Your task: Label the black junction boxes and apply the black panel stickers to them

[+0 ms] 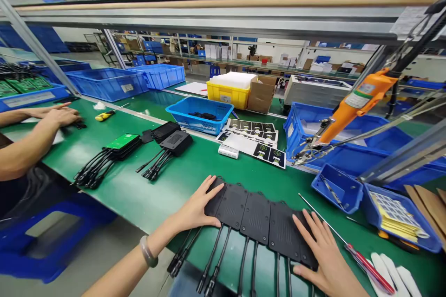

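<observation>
Several flat black cased units [255,217] lie side by side in a row on the green table [174,199], their black cables hanging toward the front edge. My left hand [198,204], fingers spread, rests against the left end of the row. At the right end, my right hand [322,250] lies with its fingers apart over the last unit. Further left stand a stack of black cased units [176,141] and a pile topped by a green board [123,141], both with cables.
Beyond the row are a light-blue basket [200,120], label sheets [256,141] and a white block [228,151]. At right lie a red screwdriver [369,267], white gloves [393,274] and small blue bins [336,188]; an orange power tool [358,102] hangs above. Another person's hands [59,113] work at left.
</observation>
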The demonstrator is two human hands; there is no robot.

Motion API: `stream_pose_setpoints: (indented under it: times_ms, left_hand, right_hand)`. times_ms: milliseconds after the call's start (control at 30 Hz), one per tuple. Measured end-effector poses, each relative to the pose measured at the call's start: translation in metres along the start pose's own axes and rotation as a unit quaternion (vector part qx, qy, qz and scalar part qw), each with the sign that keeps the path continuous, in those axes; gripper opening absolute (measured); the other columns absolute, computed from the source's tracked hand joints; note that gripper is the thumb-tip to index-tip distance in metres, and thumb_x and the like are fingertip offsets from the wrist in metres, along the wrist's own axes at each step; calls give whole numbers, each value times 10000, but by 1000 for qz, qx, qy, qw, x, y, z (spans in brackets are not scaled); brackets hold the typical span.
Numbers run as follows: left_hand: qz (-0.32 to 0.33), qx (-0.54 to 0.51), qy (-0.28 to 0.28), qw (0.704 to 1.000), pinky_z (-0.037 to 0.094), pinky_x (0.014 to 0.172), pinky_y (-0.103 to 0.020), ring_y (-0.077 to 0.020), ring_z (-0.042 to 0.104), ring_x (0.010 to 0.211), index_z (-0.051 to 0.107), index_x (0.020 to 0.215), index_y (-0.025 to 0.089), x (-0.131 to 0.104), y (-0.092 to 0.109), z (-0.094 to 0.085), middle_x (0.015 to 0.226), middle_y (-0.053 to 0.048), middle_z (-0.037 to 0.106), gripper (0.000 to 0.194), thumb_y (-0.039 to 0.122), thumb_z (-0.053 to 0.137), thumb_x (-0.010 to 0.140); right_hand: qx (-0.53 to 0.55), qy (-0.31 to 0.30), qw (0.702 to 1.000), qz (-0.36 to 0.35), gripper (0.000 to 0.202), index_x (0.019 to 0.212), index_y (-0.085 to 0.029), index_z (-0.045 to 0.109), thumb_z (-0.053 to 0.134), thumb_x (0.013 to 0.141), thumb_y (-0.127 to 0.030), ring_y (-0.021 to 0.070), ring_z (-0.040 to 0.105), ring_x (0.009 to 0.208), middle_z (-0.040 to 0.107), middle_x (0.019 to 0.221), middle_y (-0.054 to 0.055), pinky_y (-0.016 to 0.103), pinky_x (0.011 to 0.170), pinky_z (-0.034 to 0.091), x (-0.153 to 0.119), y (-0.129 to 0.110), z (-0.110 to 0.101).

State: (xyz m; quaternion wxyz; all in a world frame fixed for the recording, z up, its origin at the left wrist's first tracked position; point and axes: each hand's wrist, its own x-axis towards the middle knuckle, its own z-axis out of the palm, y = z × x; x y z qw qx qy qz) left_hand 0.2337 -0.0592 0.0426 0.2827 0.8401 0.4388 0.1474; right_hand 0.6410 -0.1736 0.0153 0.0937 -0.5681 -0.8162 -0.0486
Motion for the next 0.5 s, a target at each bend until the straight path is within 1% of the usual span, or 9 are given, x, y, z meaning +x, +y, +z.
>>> stream_pose_setpoints:
  times_ms: [100,167,233,300,367,500]
  left_hand:
    - [1,2,2,1000,192,1181,-583,-425,17,1500,288,1547,253,1,9,8,1651,-156,56,1094,737,719,666]
    - [0,5,4,1000,202,1174,-596,-435,47,1496,297,1544,249,4,11,9,1645,-165,99,1115,744,730,643]
    - [8,14,8,1000,191,1170,-612,-450,87,1487,319,1537,245,9,11,6,1633,-179,156,1141,747,752,608]
    - [33,18,11,999,153,1173,-624,-464,134,1474,354,1523,251,14,12,3,1618,-189,208,1160,741,783,564]
    - [62,10,19,998,126,1174,-626,-470,181,1461,377,1513,262,17,13,-1,1603,-195,251,1154,727,802,546]
    - [87,7,29,996,144,1167,-624,-469,222,1448,377,1514,243,16,19,-4,1577,-232,291,1137,717,794,568]
  right_hand:
    - [-48,36,998,-28,883,1562,-279,229,548,833,-663,425,259,1446,254,1610,108,662,1088,307,2,2,1]
    - [-62,50,996,-41,925,1569,-262,204,549,819,-680,425,283,1431,308,1590,108,644,1075,305,6,2,0]
    - [-64,65,994,-56,992,1571,-246,199,577,778,-707,422,338,1390,383,1551,110,615,1065,300,10,4,-1]
    - [-65,91,991,-74,1064,1570,-229,204,616,724,-725,420,406,1320,474,1481,122,588,1045,300,14,8,-1]
    - [-75,122,985,-99,1096,1570,-204,203,640,701,-708,419,451,1247,553,1395,137,568,1016,302,17,13,2]
    - [-87,162,973,-137,1136,1573,-152,172,624,695,-714,445,469,1156,614,1292,182,573,941,306,19,16,18]
